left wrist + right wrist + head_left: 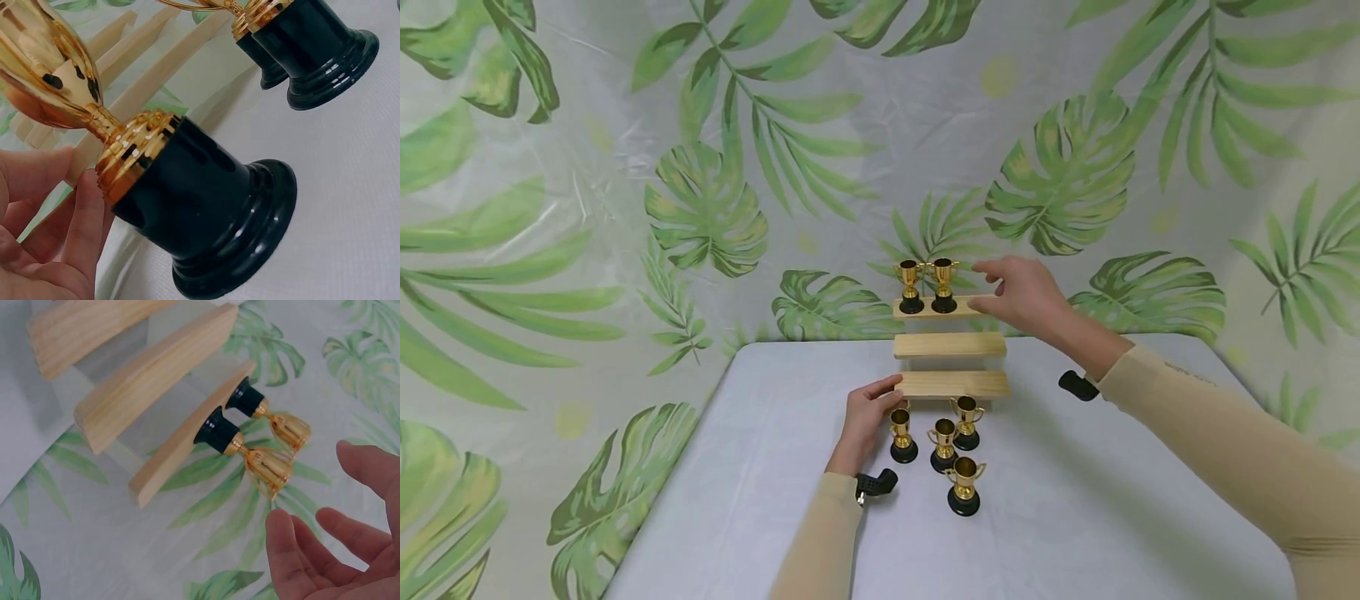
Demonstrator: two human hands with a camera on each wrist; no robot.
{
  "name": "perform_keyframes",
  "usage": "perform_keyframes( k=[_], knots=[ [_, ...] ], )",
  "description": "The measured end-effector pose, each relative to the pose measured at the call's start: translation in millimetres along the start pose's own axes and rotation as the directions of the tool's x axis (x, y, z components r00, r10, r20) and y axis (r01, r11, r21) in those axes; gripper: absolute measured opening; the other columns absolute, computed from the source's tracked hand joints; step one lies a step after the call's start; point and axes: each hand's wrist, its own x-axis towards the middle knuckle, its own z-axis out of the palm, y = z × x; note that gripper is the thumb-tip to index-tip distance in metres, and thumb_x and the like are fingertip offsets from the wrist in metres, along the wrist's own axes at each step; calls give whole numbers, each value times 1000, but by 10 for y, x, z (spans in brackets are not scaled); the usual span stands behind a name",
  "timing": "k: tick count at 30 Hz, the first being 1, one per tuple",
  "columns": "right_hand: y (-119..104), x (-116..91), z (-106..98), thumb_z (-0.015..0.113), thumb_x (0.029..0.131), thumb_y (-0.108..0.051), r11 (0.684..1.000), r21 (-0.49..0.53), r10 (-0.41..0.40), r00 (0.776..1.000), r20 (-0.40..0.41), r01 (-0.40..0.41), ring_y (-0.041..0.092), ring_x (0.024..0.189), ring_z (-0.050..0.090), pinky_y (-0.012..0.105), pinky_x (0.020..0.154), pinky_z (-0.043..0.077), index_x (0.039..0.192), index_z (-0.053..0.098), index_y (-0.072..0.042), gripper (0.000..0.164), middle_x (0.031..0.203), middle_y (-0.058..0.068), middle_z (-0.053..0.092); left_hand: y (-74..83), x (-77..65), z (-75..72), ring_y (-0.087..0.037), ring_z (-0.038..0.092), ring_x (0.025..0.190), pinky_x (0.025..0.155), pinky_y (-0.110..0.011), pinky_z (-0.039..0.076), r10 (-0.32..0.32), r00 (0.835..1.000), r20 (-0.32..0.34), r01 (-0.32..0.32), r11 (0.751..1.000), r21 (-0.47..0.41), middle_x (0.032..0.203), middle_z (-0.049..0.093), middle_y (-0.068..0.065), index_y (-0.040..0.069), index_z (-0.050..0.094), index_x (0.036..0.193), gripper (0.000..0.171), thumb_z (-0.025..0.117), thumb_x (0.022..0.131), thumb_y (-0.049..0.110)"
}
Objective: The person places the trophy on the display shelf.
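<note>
A wooden three-tier display stand (955, 384) stands on the table, and my left hand (865, 419) pinches the left end of its lowest plank between thumb and fingers. Two gold trophies with black bases, a left one (911, 287) and a right one (943, 285), stand side by side on the top plank. Just right of them my right hand (1021, 293) is held with fingers spread, and the right wrist view shows nothing between its fingers (284, 547). Close to the left hand, a third trophy (194, 187) stands upright on the table.
More small trophies, such as a middle one (943, 446), a rear one (966, 423) and a front one (964, 487), stand before the stand. A white cloth (1075, 517) covers the table. A leaf-patterned curtain (820, 183) hangs right behind it.
</note>
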Motion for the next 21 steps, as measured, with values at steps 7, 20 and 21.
perform_keyframes(
  k=[7,20,21],
  knots=[
    [35,-196,120,81,86,-29,999,31,-21,999,-30,22,23,83,65,42,66,54,136,64,-9,56,110,15,68,-25,9,7,-18,73,87,83,-27,58,5,1000,-8,-5,1000,-23,121,69,-13,7,75,119,30,75,90,3],
    [110,-446,436,82,86,-32,996,85,10,1000,-14,-8,22,86,66,41,66,57,133,67,-11,54,108,9,70,-9,4,6,-19,73,89,83,-28,58,-12,1000,-2,12,1000,-16,120,70,-13,8,75,120,30,75,90,5],
    [105,-457,456,82,86,-32,995,94,12,1000,-14,-11,22,87,66,41,66,57,133,67,-11,54,110,9,69,-3,0,8,-19,73,89,83,-28,58,-13,1000,-3,13,1000,-15,120,70,-12,8,75,120,30,75,90,5]
  ],
)
